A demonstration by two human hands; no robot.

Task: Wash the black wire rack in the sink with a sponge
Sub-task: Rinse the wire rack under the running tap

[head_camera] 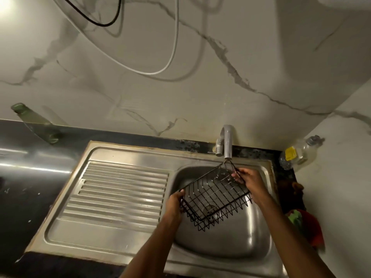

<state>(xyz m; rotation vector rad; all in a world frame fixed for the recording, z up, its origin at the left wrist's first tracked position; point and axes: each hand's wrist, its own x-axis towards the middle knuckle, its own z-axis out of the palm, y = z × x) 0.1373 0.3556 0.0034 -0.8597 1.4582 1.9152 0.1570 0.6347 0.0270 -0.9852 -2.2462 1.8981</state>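
Directly beneath the faucet (225,142), the black wire rack (215,194) is being held tilted above the basin of the steel sink (259,233), its far corner raised toward the spout and its near edge hanging lower over the drain. Water is being run onto that raised corner, where droplets are being scattered across the wires. The rack's edge left of the faucet is being gripped by the left hand (176,203), whose fingers are being curled around the rim wire. The corner nearest the faucet is being pinched by the right hand (248,180), fingers closed on the upper wires just below the spout. Neither hand is being used to hold anything besides the rack.

Left of the faucet, the ribbed drainboard (120,195) is being shown as part of the same steel unit. Farther left of the faucet, a green glass bottle (35,123) is being leaned against the marble wall (180,67). Right of the faucet, a clear plastic bottle (299,154) with a yellow label is being rested in the corner. Right of the faucet and nearer the viewer, a red and green object (305,227) is being seen beside the sink rim; what it is cannot be told. High above the faucet, a white cable (172,53) and a black cable (112,21) are being hung against the wall.
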